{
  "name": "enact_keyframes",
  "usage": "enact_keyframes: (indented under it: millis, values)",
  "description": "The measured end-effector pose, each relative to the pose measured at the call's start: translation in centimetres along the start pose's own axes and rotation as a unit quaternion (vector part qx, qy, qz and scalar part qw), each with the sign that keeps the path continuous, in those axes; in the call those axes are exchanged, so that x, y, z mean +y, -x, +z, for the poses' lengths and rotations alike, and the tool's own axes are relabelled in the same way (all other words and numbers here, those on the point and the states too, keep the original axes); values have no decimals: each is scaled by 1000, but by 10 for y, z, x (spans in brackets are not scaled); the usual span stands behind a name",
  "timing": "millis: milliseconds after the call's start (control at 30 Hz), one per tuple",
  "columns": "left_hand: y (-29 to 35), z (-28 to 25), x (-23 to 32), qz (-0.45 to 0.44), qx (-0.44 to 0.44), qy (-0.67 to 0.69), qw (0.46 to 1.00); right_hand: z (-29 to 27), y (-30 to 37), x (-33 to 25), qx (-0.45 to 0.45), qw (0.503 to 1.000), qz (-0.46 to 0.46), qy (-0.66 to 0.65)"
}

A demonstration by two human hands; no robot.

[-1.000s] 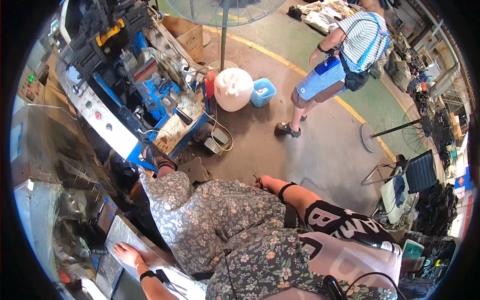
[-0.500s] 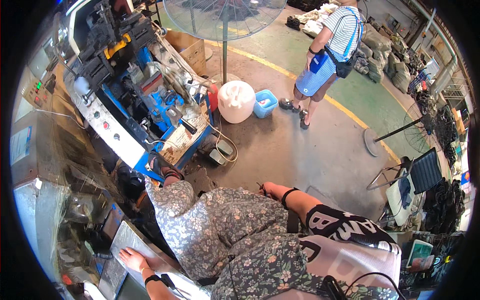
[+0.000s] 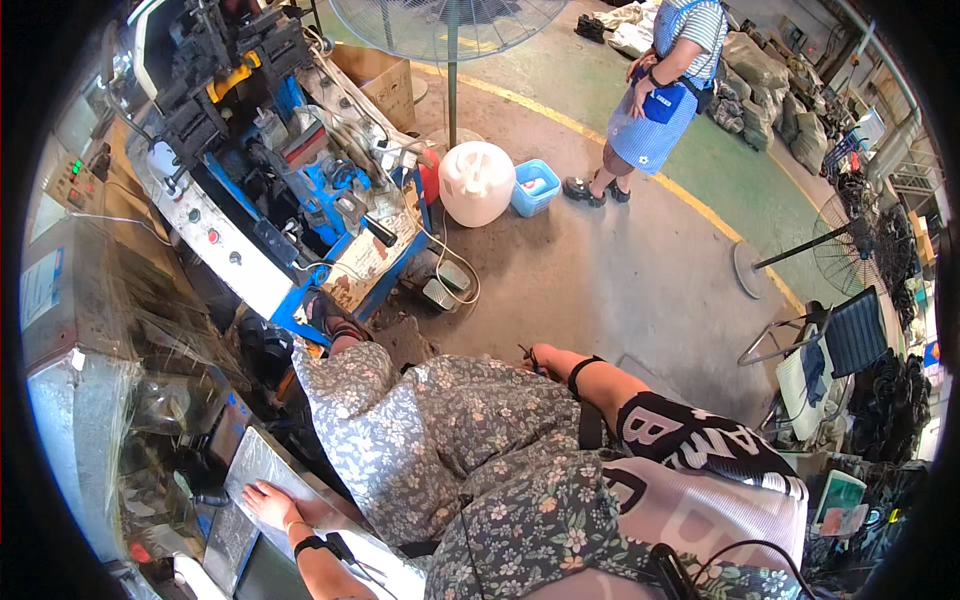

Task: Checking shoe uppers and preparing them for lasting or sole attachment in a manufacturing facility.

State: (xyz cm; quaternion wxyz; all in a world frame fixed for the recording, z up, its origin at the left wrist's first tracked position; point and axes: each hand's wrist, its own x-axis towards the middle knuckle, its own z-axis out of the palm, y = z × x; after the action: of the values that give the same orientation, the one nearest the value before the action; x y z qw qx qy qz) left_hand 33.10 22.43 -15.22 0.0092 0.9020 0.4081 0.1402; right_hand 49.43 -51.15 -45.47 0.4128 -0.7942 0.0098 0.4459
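My left hand (image 3: 268, 505) lies flat on a shiny metal plate (image 3: 262, 452) at the lower left, fingers stretched out and holding nothing. A dark band circles that wrist. At the middle, my right hand (image 3: 543, 360) is by the edge of the floral apron (image 3: 490, 420) over my lap. The cloth partly hides its fingers; a small dark thing shows by them, too small to make out. My foot in a dark sandal (image 3: 330, 318) rests beside the blue base of a machine.
The machine (image 3: 300, 180) with a white panel stands at the upper left. Beyond it are a white plastic jug (image 3: 477, 184), a blue basket (image 3: 536, 188) and a large fan (image 3: 452, 22). A person in a blue apron (image 3: 655, 125) stands farther off. A chair (image 3: 850, 335) is at the right.
The person at the back has turned and brought their hands together in front of the apron. My view has shifted slightly. My hands stay in about the same places.
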Motion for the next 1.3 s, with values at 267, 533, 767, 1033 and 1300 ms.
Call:
enact_keyframes:
  millis: [267,533,767,1033,1300]
  values:
    - [17,7,-40,-16,-2,-43,999,-1,93,-151,26,943,221,-248]
    - [21,4,-30,2,43,-38,998,-1,80,-130,77,988,96,-94]
    - [29,-2,-14,1,60,-19,998,-7,108,-137,25,985,166,-51]
    - [27,-11,-23,15,40,-36,998,-9,154,-222,1,968,249,27]
    - [27,-10,-38,9,30,-26,999,-6,173,-235,-9,975,220,-16]
